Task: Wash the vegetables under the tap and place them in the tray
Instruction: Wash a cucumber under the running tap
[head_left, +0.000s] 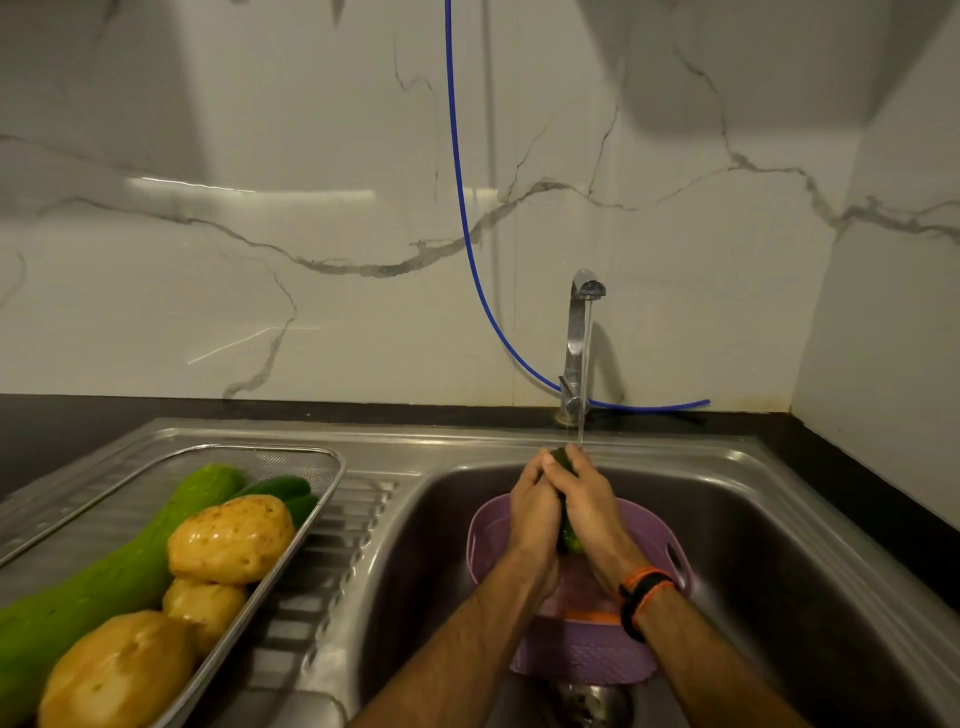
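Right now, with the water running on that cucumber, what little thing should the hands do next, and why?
Probably turn the cucumber a bit so its other side meets the water. Both the left hand and right hand grip it under the running tap, and only its top end touches the stream. After that it could join the potatoes in the tray.

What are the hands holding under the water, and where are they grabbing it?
Both the left hand and right hand wrap around the middle of a cucumber; its ends stick out.
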